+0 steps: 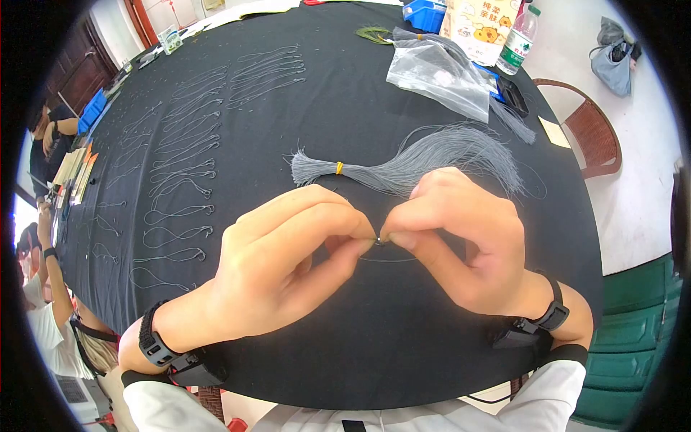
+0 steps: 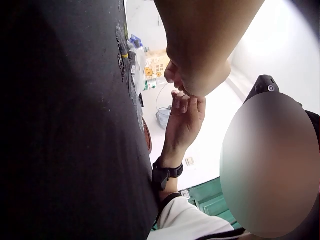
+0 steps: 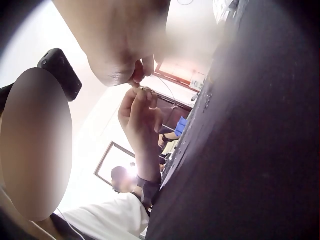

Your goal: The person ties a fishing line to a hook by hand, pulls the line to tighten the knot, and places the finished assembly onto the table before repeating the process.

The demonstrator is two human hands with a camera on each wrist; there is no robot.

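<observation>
In the head view, my left hand (image 1: pixel 284 255) and right hand (image 1: pixel 471 237) meet fingertip to fingertip above the black table. Thumb and forefinger of each pinch a thin grey cord (image 1: pixel 394 261), part of which arcs below the fingers. A tiny shiny bit (image 1: pixel 378 240) shows between the fingertips; its kind is too small to tell. Just beyond lies a bundle of grey cords (image 1: pixel 425 162), tied by a yellow band (image 1: pixel 339 168). The left wrist view shows the right hand (image 2: pixel 185 127) from the side; the right wrist view shows the left hand (image 3: pixel 140 122).
Several looped cords (image 1: pixel 180 187) lie in rows to the left on the black cloth (image 1: pixel 345 345). At the back right are a clear plastic bag (image 1: pixel 439 79), a water bottle (image 1: pixel 518 43) and a blue bin (image 1: pixel 425 14). Other people sit along the left edge.
</observation>
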